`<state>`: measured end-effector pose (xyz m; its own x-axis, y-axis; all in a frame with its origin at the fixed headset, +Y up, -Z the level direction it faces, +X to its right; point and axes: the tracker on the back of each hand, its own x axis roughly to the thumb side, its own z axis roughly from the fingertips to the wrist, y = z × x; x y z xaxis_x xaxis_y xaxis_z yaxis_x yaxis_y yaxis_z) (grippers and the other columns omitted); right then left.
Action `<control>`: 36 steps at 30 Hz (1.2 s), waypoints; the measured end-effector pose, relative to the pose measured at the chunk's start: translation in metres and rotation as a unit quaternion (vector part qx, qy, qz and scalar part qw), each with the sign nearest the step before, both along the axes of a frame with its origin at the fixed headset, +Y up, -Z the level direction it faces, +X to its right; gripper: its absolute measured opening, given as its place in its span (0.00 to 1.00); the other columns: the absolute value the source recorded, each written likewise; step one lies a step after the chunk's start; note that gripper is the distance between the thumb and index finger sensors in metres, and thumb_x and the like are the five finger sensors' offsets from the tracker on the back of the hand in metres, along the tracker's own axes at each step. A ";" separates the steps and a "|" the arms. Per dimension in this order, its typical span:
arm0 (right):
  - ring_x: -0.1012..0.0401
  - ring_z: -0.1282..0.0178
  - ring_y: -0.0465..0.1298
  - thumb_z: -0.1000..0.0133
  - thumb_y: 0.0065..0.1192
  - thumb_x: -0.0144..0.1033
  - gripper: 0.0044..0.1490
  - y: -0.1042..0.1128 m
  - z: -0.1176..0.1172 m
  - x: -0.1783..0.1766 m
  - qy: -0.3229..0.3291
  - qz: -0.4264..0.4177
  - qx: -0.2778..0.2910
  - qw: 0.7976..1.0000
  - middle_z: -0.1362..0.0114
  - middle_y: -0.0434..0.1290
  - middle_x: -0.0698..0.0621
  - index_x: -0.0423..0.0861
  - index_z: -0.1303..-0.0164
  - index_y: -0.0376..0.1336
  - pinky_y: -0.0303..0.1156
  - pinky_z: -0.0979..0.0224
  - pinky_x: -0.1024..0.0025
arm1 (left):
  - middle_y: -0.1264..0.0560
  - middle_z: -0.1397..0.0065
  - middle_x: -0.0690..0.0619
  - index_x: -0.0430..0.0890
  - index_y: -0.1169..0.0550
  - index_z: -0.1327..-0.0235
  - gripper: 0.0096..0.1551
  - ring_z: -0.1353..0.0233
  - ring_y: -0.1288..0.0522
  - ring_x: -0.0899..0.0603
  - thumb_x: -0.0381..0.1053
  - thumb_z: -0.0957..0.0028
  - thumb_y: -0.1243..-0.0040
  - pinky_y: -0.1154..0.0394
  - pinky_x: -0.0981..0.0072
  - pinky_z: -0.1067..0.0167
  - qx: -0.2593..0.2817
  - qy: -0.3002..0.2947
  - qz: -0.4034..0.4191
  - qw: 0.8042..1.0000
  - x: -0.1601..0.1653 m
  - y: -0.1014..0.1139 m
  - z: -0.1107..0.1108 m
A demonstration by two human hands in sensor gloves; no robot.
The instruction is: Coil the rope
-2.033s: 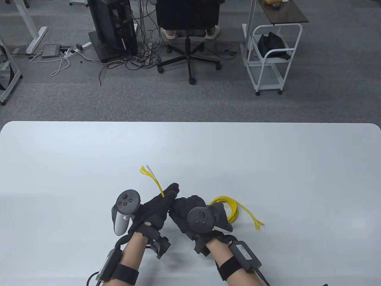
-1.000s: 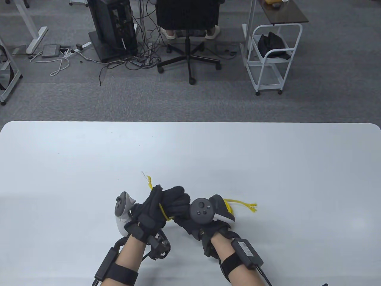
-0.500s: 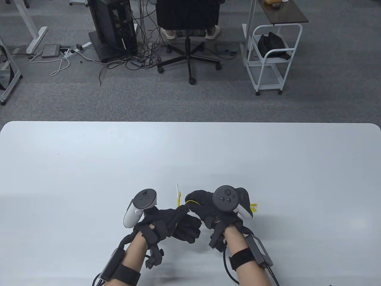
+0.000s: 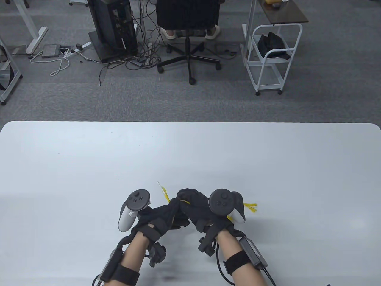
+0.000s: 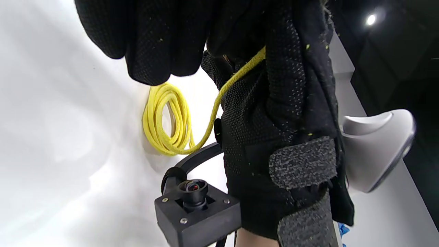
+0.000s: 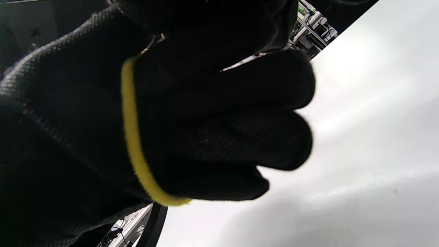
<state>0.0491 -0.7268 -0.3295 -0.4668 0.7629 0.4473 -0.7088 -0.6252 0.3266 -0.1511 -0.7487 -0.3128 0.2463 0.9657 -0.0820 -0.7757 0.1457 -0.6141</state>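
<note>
- Grey office carpet lies beyond the white table [image 4: 268, 166] at which I work; a black swivel chair [image 4: 188, 32] and a white wire cart [image 4: 269, 56] stand behind.
- My left hand [image 4: 162, 216] and right hand [image 4: 199, 208] meet near the table's front edge.
- Thin yellow rope [image 5: 168, 123]: several loops hang beside the right palm, above the table.
- Right hand: curled, a strand [image 6: 132, 130] running under its fingers [image 6: 240, 137].
- Left hand: appears to pinch the rope by its frayed end [image 4: 163, 193]; the grip is hidden.
</note>
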 end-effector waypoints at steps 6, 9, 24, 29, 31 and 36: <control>0.36 0.22 0.62 0.35 0.52 0.42 0.26 0.003 0.004 -0.001 -0.013 0.000 0.036 0.999 0.18 0.59 0.39 0.45 0.28 0.58 0.50 0.27 0.23 | 0.34 0.15 0.32 0.42 0.35 0.15 0.43 0.25 0.28 0.28 0.63 0.35 0.76 0.31 0.42 0.33 0.033 0.027 -0.014 0.999 0.002 0.006 0.002; 0.36 0.21 0.61 0.35 0.52 0.42 0.26 0.007 0.007 -0.001 -0.022 0.002 0.062 0.998 0.18 0.58 0.40 0.45 0.28 0.58 0.50 0.27 0.23 | 0.36 0.14 0.33 0.42 0.36 0.15 0.43 0.24 0.29 0.28 0.64 0.35 0.76 0.31 0.42 0.33 0.052 0.042 -0.021 0.998 0.004 0.010 0.004; 0.37 0.23 0.63 0.35 0.50 0.43 0.26 0.003 0.018 -0.024 0.028 0.074 0.087 0.993 0.18 0.60 0.39 0.44 0.29 0.60 0.50 0.27 0.23 | 0.52 0.10 0.36 0.44 0.53 0.13 0.41 0.17 0.41 0.28 0.64 0.35 0.74 0.39 0.44 0.26 0.133 0.158 -0.010 0.978 -0.014 0.014 0.003; 0.38 0.24 0.65 0.35 0.50 0.44 0.26 0.001 0.019 -0.027 0.049 0.096 0.085 0.991 0.20 0.63 0.40 0.46 0.30 0.61 0.51 0.27 0.24 | 0.55 0.08 0.44 0.52 0.55 0.14 0.38 0.14 0.45 0.33 0.64 0.35 0.69 0.42 0.48 0.22 0.129 0.174 0.093 0.972 -0.020 0.015 0.002; 0.38 0.25 0.66 0.35 0.51 0.44 0.25 0.000 0.019 -0.028 0.057 0.102 0.079 0.990 0.20 0.63 0.40 0.46 0.30 0.62 0.52 0.27 0.24 | 0.52 0.08 0.46 0.54 0.51 0.14 0.37 0.13 0.45 0.35 0.64 0.34 0.67 0.43 0.50 0.22 0.129 0.175 0.115 0.969 -0.022 0.015 0.002; 0.38 0.25 0.67 0.35 0.50 0.44 0.25 -0.006 0.018 -0.034 0.091 0.138 0.041 0.985 0.21 0.65 0.40 0.48 0.30 0.62 0.53 0.27 0.25 | 0.50 0.07 0.51 0.56 0.34 0.18 0.32 0.12 0.51 0.37 0.63 0.34 0.63 0.51 0.50 0.20 0.125 0.167 0.171 0.963 -0.025 0.017 0.001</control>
